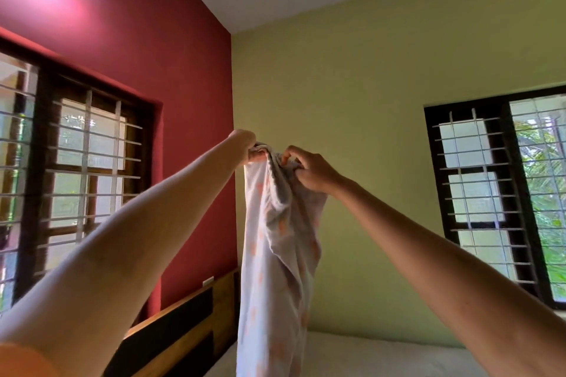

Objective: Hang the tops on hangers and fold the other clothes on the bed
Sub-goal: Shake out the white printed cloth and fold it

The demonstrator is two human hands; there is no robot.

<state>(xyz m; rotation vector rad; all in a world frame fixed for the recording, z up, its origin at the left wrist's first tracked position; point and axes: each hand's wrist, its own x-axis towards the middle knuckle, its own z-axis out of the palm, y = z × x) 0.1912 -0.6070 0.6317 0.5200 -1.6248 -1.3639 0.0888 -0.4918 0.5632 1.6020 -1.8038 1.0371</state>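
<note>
Both hands pinch the bunched top edge of a long, pale lilac cotton garment with faint orange motifs (275, 254): the left hand (246, 147) has its grip pressed together on 1 corner, and the right hand (309, 173) closes fingers and thumb on the gathered cloth just beside it. Both bare forearms reach up and forward, nearly straight, the hands close together at about head height. Below the grip, the garment hangs free in loose vertical folds and runs out of view at the bottom edge. Beneath and beyond it lies the white-sheeted bed (382, 355), with a dark wooden headboard (190, 324) to the left of the grip. No hanger and no folded clothes are in view, so this piece looks not yet folded or hung.
</note>
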